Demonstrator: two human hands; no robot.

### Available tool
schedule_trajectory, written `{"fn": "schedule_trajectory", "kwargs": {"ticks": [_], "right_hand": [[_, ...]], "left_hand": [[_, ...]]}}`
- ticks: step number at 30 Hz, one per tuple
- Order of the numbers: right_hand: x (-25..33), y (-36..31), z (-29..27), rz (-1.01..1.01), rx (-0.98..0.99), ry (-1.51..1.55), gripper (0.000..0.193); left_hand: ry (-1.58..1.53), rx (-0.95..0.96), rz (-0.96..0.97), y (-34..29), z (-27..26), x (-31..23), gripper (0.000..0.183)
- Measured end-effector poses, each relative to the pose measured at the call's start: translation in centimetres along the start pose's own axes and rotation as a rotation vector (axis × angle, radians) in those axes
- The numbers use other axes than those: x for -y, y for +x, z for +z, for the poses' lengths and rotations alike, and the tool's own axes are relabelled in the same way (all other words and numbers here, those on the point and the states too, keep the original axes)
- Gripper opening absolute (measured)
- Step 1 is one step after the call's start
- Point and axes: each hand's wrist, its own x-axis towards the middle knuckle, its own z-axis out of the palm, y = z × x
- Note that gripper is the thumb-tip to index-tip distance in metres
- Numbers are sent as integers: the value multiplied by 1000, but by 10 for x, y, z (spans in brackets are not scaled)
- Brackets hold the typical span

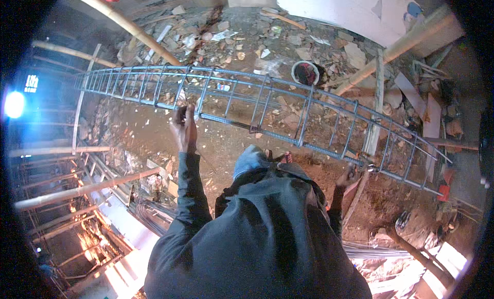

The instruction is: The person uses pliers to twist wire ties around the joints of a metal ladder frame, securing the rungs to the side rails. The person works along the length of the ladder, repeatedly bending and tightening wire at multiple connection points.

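A long rebar cage (pixel 300 136) of straight bars and tied rectangular stirrups stretches from the far left down to the right in front of me. My left hand (pixel 184 125) is closed at its near bar, left of the middle, with fingers curled around the steel. Farther right, my right hand (pixel 349 176) sits just below the same near bar, its fingers bent and partly blurred. A small shiny metal piece (pixel 371 168) shows beside it at the bar; whether my right hand holds it is unclear. Both arms wear dark sleeves.
Wooden poles (pixel 128 29) carry or flank the cage, with a crosspiece (pixel 82 111) under its left end. A bucket (pixel 305 73) with dark contents stands beyond it. Broken rubble (pixel 242 44) and scraps cover the ground. Loose bars (pixel 149 211) lie at lower left; a bright light shines far left.
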Motion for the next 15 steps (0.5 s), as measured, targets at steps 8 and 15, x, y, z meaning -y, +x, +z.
{"fn": "schedule_trajectory", "kwargs": {"ticks": [8, 15], "right_hand": [[65, 14, -4, -109, -307, -231, 49], [194, 71, 0, -154, -362, -475, 46]], "left_hand": [[-174, -320, -177, -13, -8, 93, 32], [-381, -267, -535, -19, 2, 113, 27]]}}
